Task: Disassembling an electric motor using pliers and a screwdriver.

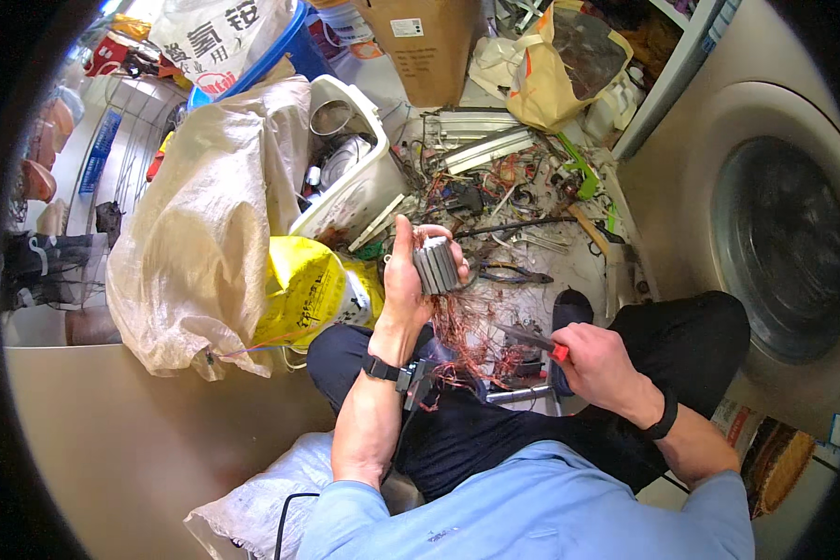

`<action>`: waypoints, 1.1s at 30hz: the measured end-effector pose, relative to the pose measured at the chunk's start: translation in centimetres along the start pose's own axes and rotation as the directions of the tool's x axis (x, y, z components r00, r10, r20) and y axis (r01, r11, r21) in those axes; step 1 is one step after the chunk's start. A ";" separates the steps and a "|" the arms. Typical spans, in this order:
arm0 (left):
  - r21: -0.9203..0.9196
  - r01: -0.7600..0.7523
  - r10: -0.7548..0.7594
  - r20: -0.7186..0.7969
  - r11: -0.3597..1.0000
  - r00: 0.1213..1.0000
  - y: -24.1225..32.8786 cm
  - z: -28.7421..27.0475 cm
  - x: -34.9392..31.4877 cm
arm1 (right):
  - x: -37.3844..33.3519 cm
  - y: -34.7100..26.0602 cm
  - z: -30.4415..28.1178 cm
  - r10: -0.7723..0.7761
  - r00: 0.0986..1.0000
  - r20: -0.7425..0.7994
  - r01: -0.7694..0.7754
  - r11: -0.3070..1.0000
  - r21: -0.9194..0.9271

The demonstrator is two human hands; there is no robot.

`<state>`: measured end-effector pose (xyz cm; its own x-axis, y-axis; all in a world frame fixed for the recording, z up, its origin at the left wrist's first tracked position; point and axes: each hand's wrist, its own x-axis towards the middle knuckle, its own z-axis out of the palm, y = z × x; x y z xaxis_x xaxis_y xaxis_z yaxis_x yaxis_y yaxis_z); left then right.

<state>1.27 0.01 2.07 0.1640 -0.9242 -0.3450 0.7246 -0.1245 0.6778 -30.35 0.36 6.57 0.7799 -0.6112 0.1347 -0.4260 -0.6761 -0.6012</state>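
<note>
A person sits on the floor with legs in dark trousers, and both forearms enter the head view from six o'clock. The left hand (409, 271) is raised near the centre of the view, its fingers (436, 233) curled fully around a grey laminated motor core (437, 266), which it holds upright just above the lap. A tangle of thin copper wire (467, 331) hangs from the core's lower end and spills toward five o'clock onto the person's knees. The right hand (599, 366) sits at about four o'clock from the core, well apart from it, with fingers closed tight on the red handle of a tool (532, 341); the tool's dark metal end points toward ten o'clock into the copper strands, though whether it touches them cannot be told. A black band circles each wrist. At nine o'clock from the left hand lies a yellow plastic bag (303, 289), and beyond it a large pale woven sack (205, 224). At twelve o'clock a white appliance shell (350, 159) lies tilted among scattered scrap wires and metal parts on the floor. At three o'clock stands a washing machine (775, 233) with its round dark door facing the person. A cardboard box (429, 42) stands at the top edge.
</note>
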 end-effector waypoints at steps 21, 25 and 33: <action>0.201 0.092 -0.178 0.466 0.975 0.867 -1.9 2.7 -1.2 | 2.2 0.8 -2.6 0.020 0.989 -0.148 -0.065 0.949 -0.308; 0.322 0.068 -0.220 0.465 0.944 0.857 -1.8 3.6 -1.7 | 2.4 0.7 -2.4 0.001 0.983 -0.184 -0.071 0.925 -0.374; 0.453 0.053 -0.280 0.449 0.890 0.848 -2.2 4.5 -2.0 | 1.8 0.7 -2.8 -0.038 0.984 -0.172 -0.050 0.876 -0.481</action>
<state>-3.67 0.51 4.15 -0.3644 -0.9116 -0.1905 0.3500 -0.3236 0.8791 -30.54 -2.34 8.60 0.7052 -0.6465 0.2910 -0.6323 -0.7592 -0.1545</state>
